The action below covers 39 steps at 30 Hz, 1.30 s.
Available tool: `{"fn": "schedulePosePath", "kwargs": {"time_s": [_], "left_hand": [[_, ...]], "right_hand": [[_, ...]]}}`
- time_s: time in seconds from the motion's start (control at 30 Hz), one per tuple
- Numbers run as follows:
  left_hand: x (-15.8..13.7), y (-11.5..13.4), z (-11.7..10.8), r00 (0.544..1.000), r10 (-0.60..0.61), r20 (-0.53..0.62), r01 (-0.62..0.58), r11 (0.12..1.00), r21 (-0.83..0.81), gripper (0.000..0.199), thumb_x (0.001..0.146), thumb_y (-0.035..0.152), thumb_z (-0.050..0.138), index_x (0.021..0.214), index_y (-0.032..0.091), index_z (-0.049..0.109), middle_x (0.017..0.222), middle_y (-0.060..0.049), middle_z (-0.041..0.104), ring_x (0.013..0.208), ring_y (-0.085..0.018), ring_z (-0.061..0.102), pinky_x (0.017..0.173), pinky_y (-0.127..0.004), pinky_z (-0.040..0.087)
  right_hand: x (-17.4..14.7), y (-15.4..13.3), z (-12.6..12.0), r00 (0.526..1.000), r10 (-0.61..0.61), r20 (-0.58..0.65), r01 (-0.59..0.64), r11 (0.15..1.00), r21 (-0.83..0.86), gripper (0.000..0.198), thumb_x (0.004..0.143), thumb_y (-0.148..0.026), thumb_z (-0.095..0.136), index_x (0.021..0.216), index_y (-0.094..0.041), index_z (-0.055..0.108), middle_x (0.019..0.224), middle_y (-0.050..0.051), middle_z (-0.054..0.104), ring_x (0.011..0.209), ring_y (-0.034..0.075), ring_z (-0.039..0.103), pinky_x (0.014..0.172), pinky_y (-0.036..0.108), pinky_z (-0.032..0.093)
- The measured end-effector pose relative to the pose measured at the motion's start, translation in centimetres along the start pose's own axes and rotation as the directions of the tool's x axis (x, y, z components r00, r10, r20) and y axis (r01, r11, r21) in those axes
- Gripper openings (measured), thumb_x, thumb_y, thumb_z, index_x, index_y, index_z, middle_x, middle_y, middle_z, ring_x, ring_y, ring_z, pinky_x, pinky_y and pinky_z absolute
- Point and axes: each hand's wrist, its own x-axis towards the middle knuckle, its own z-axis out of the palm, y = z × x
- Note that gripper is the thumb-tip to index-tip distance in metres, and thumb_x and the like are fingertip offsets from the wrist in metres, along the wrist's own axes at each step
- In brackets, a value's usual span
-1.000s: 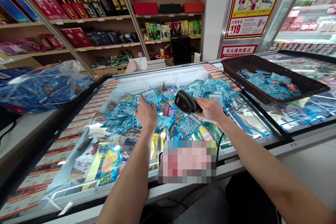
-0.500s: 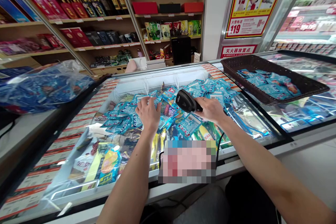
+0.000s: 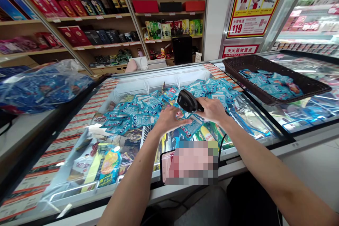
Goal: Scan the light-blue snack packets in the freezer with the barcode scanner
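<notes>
A black handheld barcode scanner (image 3: 186, 101) is in my right hand (image 3: 213, 110), fingers wrapped round its handle, its head pointing left. My left hand (image 3: 169, 119) reaches in below the scanner head, thumb and fingers apart. Its thumb lies over the near edge of a blue snack packet (image 3: 194, 124); whether it touches the packet I cannot tell. More blue packets (image 3: 124, 113) lie heaped on the glass lid to the left, and another pile of blue packets (image 3: 218, 90) spreads beyond my right hand.
The glass-topped freezer (image 3: 86, 162) shows packaged goods underneath. On its front edge stands a phone (image 3: 167, 166), partly blurred out. A brown basket (image 3: 315, 86) with blue packets sits at right; a clear plastic bag (image 3: 45, 86) of blue packets lies at left. Stocked shelves (image 3: 90, 17) stand behind.
My left hand has moved right and slightly nearer me, from the left packet heap to the packet under the scanner. My right hand and the scanner are almost still.
</notes>
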Motion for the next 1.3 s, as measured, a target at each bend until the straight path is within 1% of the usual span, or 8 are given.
{"fn": "schedulePosePath", "kwargs": {"time_s": [0.2,0.37,0.47,0.6,0.7,0.93,1.1,1.3], "left_hand": [[-0.4,0.8,0.4,0.996,0.081,0.04,-0.084,0.994,0.069,0.064,0.054,0.073,0.061,0.093,0.022,0.059,0.107,-0.009,0.056,0.105,-0.03,0.049,0.092,-0.045,0.037],[0.0,0.0,0.3,0.991,0.061,0.122,-0.065,0.997,0.033,0.061,0.054,0.072,0.061,0.088,0.021,0.06,0.102,-0.009,0.058,0.101,-0.029,0.052,0.088,-0.041,0.04],[0.1,-0.6,-0.2,0.988,0.056,0.146,-0.052,0.998,-0.029,0.062,0.057,0.069,0.062,0.097,0.02,0.058,0.104,-0.01,0.06,0.103,-0.029,0.054,0.086,-0.039,0.042],[-0.1,-1.2,-0.7,0.99,-0.021,0.14,0.044,0.986,-0.164,0.067,0.062,0.064,0.062,0.111,0.02,0.05,0.117,-0.012,0.058,0.104,-0.028,0.056,0.082,-0.036,0.044],[-0.3,-1.4,-1.1,0.99,-0.072,0.117,0.099,0.966,-0.237,0.064,0.065,0.06,0.061,0.113,0.022,0.047,0.122,-0.011,0.056,0.104,-0.027,0.056,0.081,-0.035,0.045],[-0.1,-2.1,-1.5,0.98,-0.195,0.041,0.199,0.946,-0.257,0.057,0.066,0.051,0.064,0.111,0.019,0.049,0.11,-0.007,0.059,0.088,-0.02,0.059,0.075,-0.032,0.045],[0.1,-2.7,-1.6,0.984,-0.178,0.017,0.175,0.939,-0.295,0.05,0.073,0.048,0.058,0.115,0.021,0.052,0.107,-0.005,0.062,0.091,-0.02,0.059,0.076,-0.031,0.046],[0.2,-3.2,-0.9,0.959,-0.232,-0.162,0.195,0.957,-0.216,0.055,0.079,0.05,0.052,0.124,0.019,0.045,0.116,-0.01,0.058,0.089,-0.021,0.06,0.075,-0.031,0.047]], "right_hand": [[0.0,-0.1,-0.2,1.0,0.007,0.027,-0.007,1.0,0.0,0.039,0.08,-0.045,0.054,0.107,-0.017,0.057,0.09,0.006,0.067,0.07,0.017,0.059,0.056,0.027,0.029],[-0.1,-0.1,-0.1,1.0,0.018,0.022,-0.018,1.0,-0.012,0.036,0.079,-0.043,0.053,0.106,-0.019,0.057,0.087,0.005,0.067,0.07,0.017,0.059,0.055,0.027,0.028],[-0.1,-0.1,0.0,1.0,0.015,0.011,-0.015,1.0,-0.004,0.035,0.079,-0.042,0.053,0.104,-0.019,0.057,0.087,0.005,0.067,0.07,0.017,0.059,0.054,0.027,0.028],[0.0,0.0,0.0,1.0,0.009,0.004,-0.009,1.0,-0.011,0.034,0.078,-0.041,0.053,0.103,-0.018,0.058,0.087,0.005,0.067,0.069,0.016,0.058,0.054,0.027,0.028],[0.0,0.0,-0.1,1.0,0.004,-0.004,-0.004,1.0,-0.017,0.034,0.078,-0.041,0.053,0.103,-0.018,0.058,0.086,0.004,0.067,0.068,0.016,0.058,0.053,0.028,0.028],[-0.1,0.0,-0.1,1.0,0.011,-0.008,-0.011,1.0,-0.013,0.035,0.078,-0.041,0.053,0.103,-0.018,0.058,0.085,0.005,0.067,0.067,0.016,0.058,0.053,0.027,0.028],[-0.1,0.0,0.0,1.0,0.023,-0.003,-0.023,1.0,-0.021,0.035,0.078,-0.043,0.053,0.102,-0.018,0.058,0.085,0.005,0.067,0.067,0.016,0.057,0.053,0.027,0.028],[0.0,0.0,0.0,1.0,0.024,0.005,-0.023,1.0,-0.02,0.035,0.079,-0.042,0.051,0.103,-0.018,0.058,0.085,0.005,0.066,0.069,0.016,0.058,0.054,0.028,0.028]]}}
